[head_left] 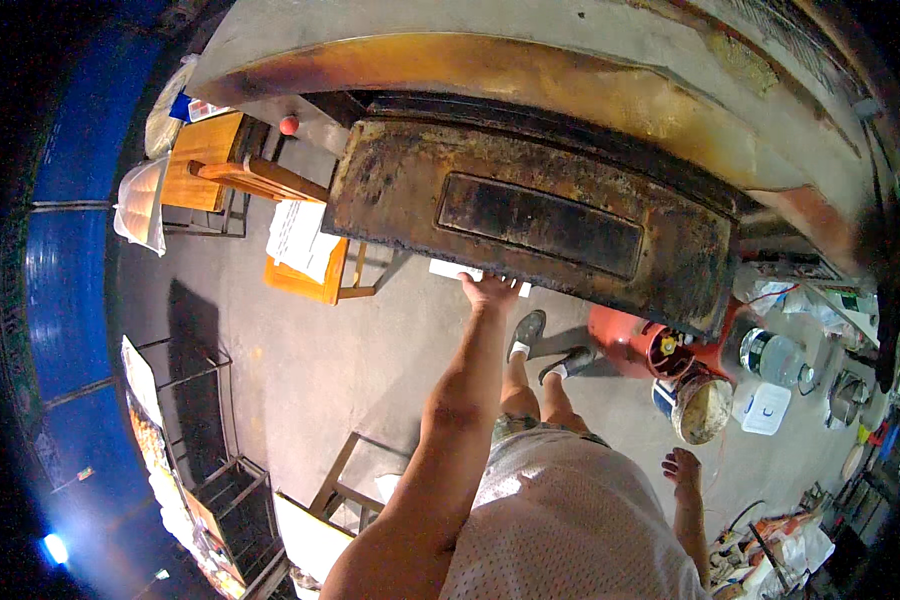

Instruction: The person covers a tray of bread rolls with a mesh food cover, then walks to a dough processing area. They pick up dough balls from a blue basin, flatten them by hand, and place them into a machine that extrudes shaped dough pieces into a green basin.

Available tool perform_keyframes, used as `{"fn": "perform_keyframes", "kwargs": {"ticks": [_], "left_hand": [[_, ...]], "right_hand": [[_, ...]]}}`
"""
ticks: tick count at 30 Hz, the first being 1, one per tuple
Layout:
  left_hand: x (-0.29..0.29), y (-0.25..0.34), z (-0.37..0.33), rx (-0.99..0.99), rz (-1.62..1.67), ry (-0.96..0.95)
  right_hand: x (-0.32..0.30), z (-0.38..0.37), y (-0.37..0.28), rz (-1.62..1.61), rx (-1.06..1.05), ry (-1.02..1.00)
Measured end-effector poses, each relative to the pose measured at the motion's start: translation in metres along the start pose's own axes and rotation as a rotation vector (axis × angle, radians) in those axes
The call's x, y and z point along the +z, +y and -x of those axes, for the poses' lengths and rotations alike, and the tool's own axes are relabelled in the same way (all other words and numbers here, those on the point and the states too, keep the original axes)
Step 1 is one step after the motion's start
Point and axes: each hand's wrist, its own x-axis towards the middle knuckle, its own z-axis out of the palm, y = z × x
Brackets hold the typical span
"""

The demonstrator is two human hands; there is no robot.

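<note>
A heavy, soot-stained metal oven door (390,190) with a dark framed panel (540,225) juts out in front of me. My left arm reaches up to it. At the door's near edge, my left hand (490,290) grips the rim with the thumb out to the left; part of the fingers is hidden by the metal. My right hand (682,468) hangs low at my side, away from the door. Its fingers are loosely bent and apart, with nothing in them. The nearest thing to it is a round bucket (705,412) with a pale, crusted inside.
Red gas cylinders (625,335), a clear water jug (775,358) and a white-lidded tub (765,408) stand to the right. At the left are wooden chairs (310,283) with papers (298,238), a red ball (289,125), and a metal frame rack (235,490). Blue sheeting (70,300) hangs beyond.
</note>
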Motion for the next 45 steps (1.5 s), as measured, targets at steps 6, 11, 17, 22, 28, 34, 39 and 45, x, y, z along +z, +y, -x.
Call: {"fn": "perform_keyframes", "kwargs": {"ticks": [6, 11, 17, 22, 28, 34, 39, 45], "left_hand": [[0.004, 0.002, 0.048, -0.037, -0.027, -0.206], [0.033, 0.012, 0.093, -0.032, -0.188, -0.472], [0.101, 0.003, 0.135, 0.029, -0.317, -0.602], [0.15, 0.007, 0.133, 0.004, -0.246, -0.789], [0.246, -0.011, 0.122, 0.007, -0.292, -0.858], [0.227, -0.004, 0.11, -0.03, -0.489, -0.959], [0.147, -0.016, 0.062, -0.151, -0.798, -0.529], [-0.107, 0.056, -0.003, -0.315, -1.91, -0.034]], "right_hand": [[0.036, 0.015, -0.029, -0.036, -0.149, -0.082], [0.056, 0.008, 0.009, 0.0, 0.094, -0.052], [0.039, 0.023, 0.063, 0.16, -0.066, -0.051], [0.028, 0.009, 0.087, 0.115, -0.152, -0.04], [0.065, 0.019, 0.057, -0.282, 0.023, 0.002], [0.084, 0.049, 0.046, -0.302, -0.006, 0.026], [0.075, 0.056, 0.093, -0.382, 0.15, 0.066], [0.067, 0.049, 0.126, -0.469, 0.126, 0.098]]}}
